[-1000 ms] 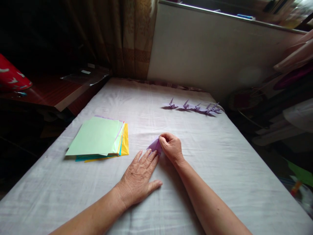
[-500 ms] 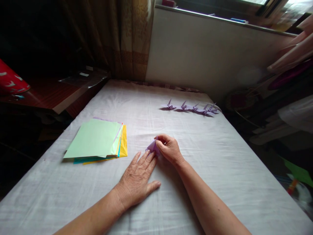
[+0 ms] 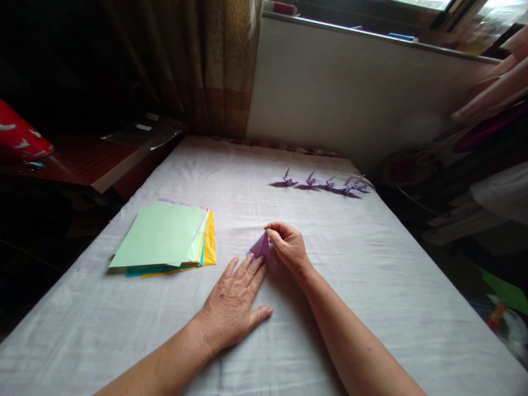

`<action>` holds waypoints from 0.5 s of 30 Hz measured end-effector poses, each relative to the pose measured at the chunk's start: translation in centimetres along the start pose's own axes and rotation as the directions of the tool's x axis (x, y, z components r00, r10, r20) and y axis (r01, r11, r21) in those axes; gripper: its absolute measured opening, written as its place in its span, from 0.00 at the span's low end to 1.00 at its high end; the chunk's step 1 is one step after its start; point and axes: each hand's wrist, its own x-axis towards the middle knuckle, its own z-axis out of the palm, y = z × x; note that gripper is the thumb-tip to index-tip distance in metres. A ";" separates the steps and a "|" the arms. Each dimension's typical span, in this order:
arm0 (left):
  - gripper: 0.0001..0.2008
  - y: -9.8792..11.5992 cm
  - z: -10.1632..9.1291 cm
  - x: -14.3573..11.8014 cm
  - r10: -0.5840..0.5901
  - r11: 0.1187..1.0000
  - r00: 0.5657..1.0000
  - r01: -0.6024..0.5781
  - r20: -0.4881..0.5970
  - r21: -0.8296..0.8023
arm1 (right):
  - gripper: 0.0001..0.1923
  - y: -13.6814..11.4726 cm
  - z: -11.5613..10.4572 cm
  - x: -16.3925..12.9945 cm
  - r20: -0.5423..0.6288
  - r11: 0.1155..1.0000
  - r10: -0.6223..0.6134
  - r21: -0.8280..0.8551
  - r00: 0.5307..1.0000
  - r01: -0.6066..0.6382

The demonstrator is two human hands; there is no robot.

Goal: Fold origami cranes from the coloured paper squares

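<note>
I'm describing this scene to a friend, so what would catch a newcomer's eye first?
Mid-table, the right hand pinches a small purple folded paper while the left hand lies flat beside it. To the left sits a stack of coloured paper, green on top; a row of purple paper cranes lines the far edge.

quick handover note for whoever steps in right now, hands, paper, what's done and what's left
Left hand: flat on the white cloth, fingertips pinning the purple paper piece.
Right hand: pinching that piece's raised flap.
Paper stack, green sheet on top, lies to the left.
Done: a row of folded purple cranes sits at the far end.
Left: this piece is only partly folded; the stack looks unused.
</note>
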 end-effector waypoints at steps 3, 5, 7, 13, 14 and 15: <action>0.37 0.0 0.1 -0.1 -0.004 1.000 1.000 0.004 0.013 0.010 | 0.12 0.0 -0.3 0.1 0.013 0.999 0.038 0.037 0.999 -0.038; 0.37 0.0 0.2 -0.1 -0.003 1.000 1.000 0.003 0.012 0.016 | 0.15 -0.2 -0.4 -0.1 0.054 0.997 0.057 0.057 0.997 -0.060; 0.37 0.0 0.3 -0.1 -0.001 1.000 1.000 0.001 0.005 0.025 | 0.17 -0.4 -0.4 -0.4 0.102 0.998 0.061 0.012 0.993 -0.063; 0.38 0.0 0.3 -0.2 0.005 0.999 1.000 -0.004 -0.019 0.046 | 0.10 0.0 0.2 -0.8 0.109 0.990 0.070 -0.125 0.992 -0.057; 0.38 0.0 0.3 -0.2 0.007 0.999 1.000 -0.006 -0.019 0.044 | 0.11 0.2 0.2 -0.6 0.092 0.993 0.072 -0.099 0.993 -0.063; 0.38 0.0 0.3 -0.2 0.009 0.999 1.000 -0.008 -0.019 0.043 | 0.11 0.3 0.2 -0.5 0.077 0.995 0.073 -0.080 0.994 -0.067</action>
